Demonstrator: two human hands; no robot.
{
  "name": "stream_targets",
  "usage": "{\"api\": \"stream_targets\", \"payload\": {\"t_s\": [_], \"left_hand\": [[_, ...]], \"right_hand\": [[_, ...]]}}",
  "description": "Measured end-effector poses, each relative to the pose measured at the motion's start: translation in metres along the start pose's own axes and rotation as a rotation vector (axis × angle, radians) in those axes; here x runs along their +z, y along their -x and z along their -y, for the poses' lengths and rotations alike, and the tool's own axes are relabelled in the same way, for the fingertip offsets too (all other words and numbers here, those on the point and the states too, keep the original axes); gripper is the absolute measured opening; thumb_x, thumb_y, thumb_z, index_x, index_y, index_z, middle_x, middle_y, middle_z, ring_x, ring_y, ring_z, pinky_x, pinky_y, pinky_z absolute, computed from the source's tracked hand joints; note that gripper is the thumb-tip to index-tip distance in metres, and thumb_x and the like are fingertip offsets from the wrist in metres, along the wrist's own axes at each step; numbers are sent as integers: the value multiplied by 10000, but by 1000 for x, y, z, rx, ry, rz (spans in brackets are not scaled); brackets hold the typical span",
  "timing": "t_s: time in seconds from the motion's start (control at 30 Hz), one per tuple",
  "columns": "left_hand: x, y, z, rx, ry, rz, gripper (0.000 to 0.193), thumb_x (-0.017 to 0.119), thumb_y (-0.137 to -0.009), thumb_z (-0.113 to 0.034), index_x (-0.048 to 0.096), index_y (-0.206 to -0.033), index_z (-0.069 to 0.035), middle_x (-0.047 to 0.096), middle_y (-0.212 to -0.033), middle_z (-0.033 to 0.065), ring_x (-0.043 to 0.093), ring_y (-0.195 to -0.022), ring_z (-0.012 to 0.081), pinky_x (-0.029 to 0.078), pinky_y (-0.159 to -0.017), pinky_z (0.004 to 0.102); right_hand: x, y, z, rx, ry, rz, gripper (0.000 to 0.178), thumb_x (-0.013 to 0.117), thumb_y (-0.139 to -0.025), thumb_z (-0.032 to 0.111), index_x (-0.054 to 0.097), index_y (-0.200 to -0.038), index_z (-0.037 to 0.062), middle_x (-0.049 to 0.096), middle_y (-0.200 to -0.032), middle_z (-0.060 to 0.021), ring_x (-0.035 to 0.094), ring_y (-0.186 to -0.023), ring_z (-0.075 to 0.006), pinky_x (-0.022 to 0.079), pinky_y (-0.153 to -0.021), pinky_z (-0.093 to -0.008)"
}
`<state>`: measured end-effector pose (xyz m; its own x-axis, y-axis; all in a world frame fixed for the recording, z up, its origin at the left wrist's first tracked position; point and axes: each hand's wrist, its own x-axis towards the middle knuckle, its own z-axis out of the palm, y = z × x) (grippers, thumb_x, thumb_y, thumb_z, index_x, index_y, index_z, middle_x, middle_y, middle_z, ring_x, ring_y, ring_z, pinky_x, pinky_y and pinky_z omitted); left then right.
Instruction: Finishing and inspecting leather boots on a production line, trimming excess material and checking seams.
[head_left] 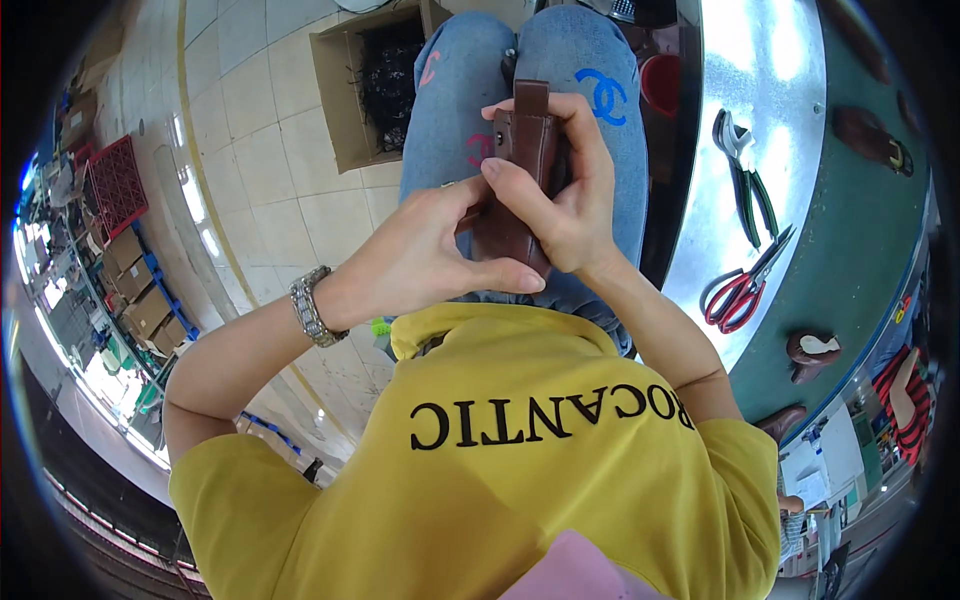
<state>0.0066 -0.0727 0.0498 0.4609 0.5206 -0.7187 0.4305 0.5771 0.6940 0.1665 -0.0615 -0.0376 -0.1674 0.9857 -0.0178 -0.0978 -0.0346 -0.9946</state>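
Note:
Over my lap I hold a brown leather sheath (530, 150) with a strap standing up at its far end and a small metal snap on its side. My right hand (572, 205) is wrapped round its right side, thumb pressed across the front and fingers behind it. Around the lower part curls my left hand (425, 245), its thumb along the near end and its fingers partly hidden behind the leather. Whether anything sits inside the sheath cannot be seen.
To my right, a metal plate (765, 60) carries pliers (742, 165) with dark green handles and red-handled scissors (738, 300). Beyond it a green conveyor belt (870, 240) bears several brown leather pieces. An open cardboard box (340, 120) with black contents stands on the floor ahead left.

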Motion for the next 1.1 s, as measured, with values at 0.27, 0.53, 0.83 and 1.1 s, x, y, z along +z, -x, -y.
{"api": "stream_targets", "payload": {"t_s": [0.27,0.53,0.83,1.1], "left_hand": [[15,-6,-8,148,-384,-107,745,729,-856,-423,433,-1312,86,634,-1046,255,669,-947,340,524,-824,388],[63,-19,8,305,-514,-434,999,656,-878,-512,162,-1412,172,572,-1102,347,636,-965,433,526,-783,424],[71,-6,46,468,-82,-389,1089,671,-860,-544,67,-1493,104,186,-1547,284,290,-1425,367,328,-1125,394],[77,9,36,125,1141,-183,754,385,-976,-632,355,-1429,-29,465,-1412,132,509,-1261,230,415,-1059,384]], "right_hand": [[-15,-2,1,29,-86,66,396,711,-776,76,522,-1122,36,643,-1130,-105,576,-961,-141,456,-885,-307],[-29,-11,4,114,-235,-29,409,790,-771,186,562,-1069,21,651,-1009,-76,595,-872,-123,496,-797,-286],[-39,-21,25,104,-174,82,276,616,-961,280,714,-934,24,636,-796,29,517,-732,-43,423,-672,-200],[-28,42,114,-352,261,195,233,723,-854,248,663,-893,27,693,-972,-87,530,-742,-133,439,-694,-294]]}}
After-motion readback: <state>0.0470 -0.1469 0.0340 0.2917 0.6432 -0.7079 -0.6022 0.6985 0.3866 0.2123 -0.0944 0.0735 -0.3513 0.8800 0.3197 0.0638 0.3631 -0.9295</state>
